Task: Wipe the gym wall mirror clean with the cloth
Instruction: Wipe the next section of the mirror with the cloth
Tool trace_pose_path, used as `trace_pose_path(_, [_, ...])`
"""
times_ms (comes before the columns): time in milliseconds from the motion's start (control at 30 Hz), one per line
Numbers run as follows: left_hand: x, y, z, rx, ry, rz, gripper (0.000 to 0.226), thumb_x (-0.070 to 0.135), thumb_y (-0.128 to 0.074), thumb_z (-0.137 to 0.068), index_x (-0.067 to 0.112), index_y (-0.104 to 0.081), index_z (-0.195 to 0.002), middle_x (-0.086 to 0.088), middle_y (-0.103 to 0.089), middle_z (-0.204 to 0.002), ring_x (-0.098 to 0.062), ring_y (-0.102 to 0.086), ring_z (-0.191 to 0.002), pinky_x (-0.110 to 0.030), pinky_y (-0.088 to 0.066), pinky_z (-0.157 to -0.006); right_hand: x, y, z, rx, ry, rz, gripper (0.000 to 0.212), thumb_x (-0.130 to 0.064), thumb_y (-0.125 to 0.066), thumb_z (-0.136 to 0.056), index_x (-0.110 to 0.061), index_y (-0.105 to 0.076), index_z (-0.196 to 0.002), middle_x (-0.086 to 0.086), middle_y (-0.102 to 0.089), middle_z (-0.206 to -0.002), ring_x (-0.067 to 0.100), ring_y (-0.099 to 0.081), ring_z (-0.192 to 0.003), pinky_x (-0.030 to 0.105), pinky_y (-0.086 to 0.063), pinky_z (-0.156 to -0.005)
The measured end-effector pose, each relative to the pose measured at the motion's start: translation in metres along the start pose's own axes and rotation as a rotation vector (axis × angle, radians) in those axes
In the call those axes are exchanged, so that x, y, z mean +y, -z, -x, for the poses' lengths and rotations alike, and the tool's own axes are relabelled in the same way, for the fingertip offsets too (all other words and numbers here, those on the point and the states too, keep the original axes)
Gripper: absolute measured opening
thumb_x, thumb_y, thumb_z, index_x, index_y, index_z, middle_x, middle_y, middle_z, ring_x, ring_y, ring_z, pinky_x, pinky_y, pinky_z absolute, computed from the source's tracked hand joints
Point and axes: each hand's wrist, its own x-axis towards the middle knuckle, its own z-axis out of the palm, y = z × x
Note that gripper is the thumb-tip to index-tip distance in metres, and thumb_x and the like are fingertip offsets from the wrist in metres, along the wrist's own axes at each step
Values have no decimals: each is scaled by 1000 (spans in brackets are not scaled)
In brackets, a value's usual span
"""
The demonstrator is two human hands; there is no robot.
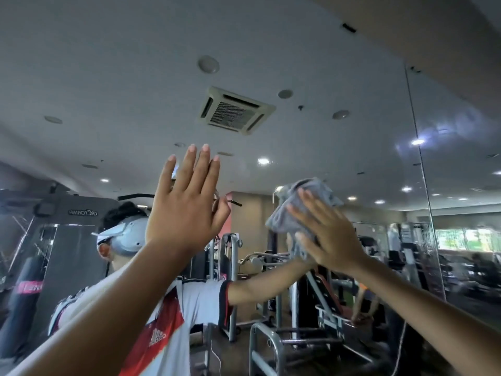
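The wall mirror fills nearly the whole view and reflects the gym ceiling and machines. My right hand lies flat with straight fingers and presses a crumpled grey cloth against the glass at head height. My left hand is raised to the left of it, fingers straight and together, palm toward the mirror; whether it touches the glass cannot be told. It holds nothing.
A vertical seam between mirror panels runs down to the right of the cloth. The reflection shows a person in a white and red shirt, weight machines and a ceiling air vent.
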Motion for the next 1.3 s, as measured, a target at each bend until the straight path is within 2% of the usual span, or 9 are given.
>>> trace_pose_path(67, [4, 1, 9, 2, 1, 0, 69, 45, -23, -100, 3, -32, -154, -19, -26, -161, -32, -20, -151, -50, -9, -123, 14, 0, -10, -7, -213, -31, 54, -46, -29, -103, -29, -28, -154, 2, -20, -163, 14, -9, -152, 60, -19, -116])
trace_pose_path(233, [5, 2, 11, -14, -2, -6, 70, 47, -22, -101, 3, -29, -155, -18, -23, -163, -32, -17, -152, -52, -10, -123, -33, -14, -68, 129, -477, -70, 58, -46, -29, -100, -23, -35, -153, -1, -13, -161, 16, -10, -149, 42, -13, -119])
trace_pose_path(533, [13, 8, 54, -49, -24, 16, 69, 44, -25, -100, 4, -26, -156, -18, -17, -165, -32, -13, -153, -53, -6, -124, -83, -15, 42, 17, -5, -18, 58, -33, -38, -97, -25, -28, -154, 7, -24, -162, 23, -21, -152, 42, -37, -106])
trace_pose_path(733, [19, 11, 77, -41, -26, 5, 67, 41, -30, -101, 3, -26, -156, -19, -18, -164, -35, -16, -152, -57, -15, -122, -51, -17, -9, 123, -581, -35, 54, -34, -28, -101, -16, -39, -151, 10, -33, -159, 22, -27, -148, 50, -33, -115])
trace_pose_path(800, [20, 10, 78, -37, -16, 7, 66, 39, -33, -101, 3, -27, -156, -18, -19, -164, -34, -17, -152, -57, -16, -122, -63, -16, -39, 144, -663, -50, 54, -36, -28, -102, -15, -41, -150, 11, -32, -159, 26, -29, -147, 49, -30, -117])
trace_pose_path(1000, [21, 11, 91, -9, -8, 48, 64, 40, -26, -102, 4, -30, -155, -16, -22, -163, -32, -19, -152, -55, -15, -123, -125, -16, 6, 39, -217, -50, 53, -39, -21, -106, -21, -25, -156, 7, -16, -165, 23, -15, -153, 48, -28, -117])
trace_pose_path(1100, [19, 13, 111, -35, -29, 41, 64, 41, -25, -103, 4, -30, -155, -16, -22, -164, -32, -18, -152, -55, -15, -123, -124, -10, 73, -8, -35, 1, 51, -31, -29, -103, -24, -31, -153, 9, -28, -161, 22, -23, -151, 38, -36, -101])
trace_pose_path(1167, [20, 15, 127, -59, -53, 26, 62, 39, -27, -104, 4, -32, -154, -16, -23, -163, -34, -20, -152, -56, -15, -122, -109, -9, 99, 8, -152, 1, 55, -27, -36, -98, -23, -32, -152, 9, -31, -159, 20, -22, -151, 37, -34, -105])
trace_pose_path(1300, [23, 15, 137, -80, -47, -9, 60, 36, -28, -105, 3, -32, -154, -17, -25, -162, -35, -19, -152, -58, -15, -122, -93, -16, 65, 63, -619, 6, 53, -27, -31, -99, -15, -43, -150, 13, -37, -157, 28, -34, -145, 29, -10, -122])
